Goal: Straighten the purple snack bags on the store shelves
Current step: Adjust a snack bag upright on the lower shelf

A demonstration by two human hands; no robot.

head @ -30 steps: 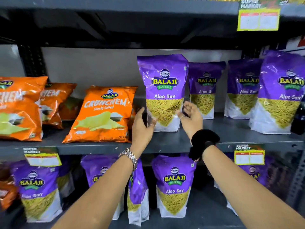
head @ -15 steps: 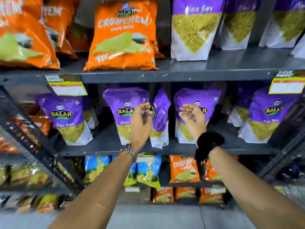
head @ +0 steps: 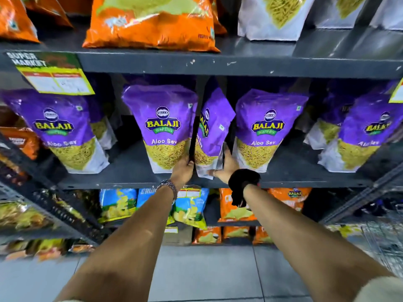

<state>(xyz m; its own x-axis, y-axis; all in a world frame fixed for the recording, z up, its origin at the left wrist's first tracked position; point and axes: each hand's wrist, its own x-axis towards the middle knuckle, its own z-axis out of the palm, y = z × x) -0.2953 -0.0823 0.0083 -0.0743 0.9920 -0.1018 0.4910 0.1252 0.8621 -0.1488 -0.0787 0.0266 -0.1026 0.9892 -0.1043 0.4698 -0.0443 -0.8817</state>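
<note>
Several purple Balaji Aloo Sev bags stand on the middle shelf (head: 130, 177). One purple bag (head: 212, 131) in the centre is turned sideways, showing its narrow edge. My left hand (head: 183, 171) grips its lower left side, fingers between it and the front-facing bag (head: 162, 127) on the left. My right hand (head: 224, 168) holds its lower right edge, thumb up along the seam, beside another front-facing bag (head: 265, 129). Further purple bags stand at the far left (head: 58, 129) and far right (head: 359, 134).
Orange Crunchem bags (head: 150, 22) and white-bottomed purple bags lie on the shelf above. Yellow price tags (head: 56, 79) hang from that shelf's edge. Blue bags (head: 117, 203) and orange bags (head: 235, 210) fill the lower shelves. Grey tiled floor (head: 207, 273) is below.
My view and both hands dropped from the upper shelf to the middle shelf. The hands, held open in front of the sideways purple bag, have now closed on its lower edges.
</note>
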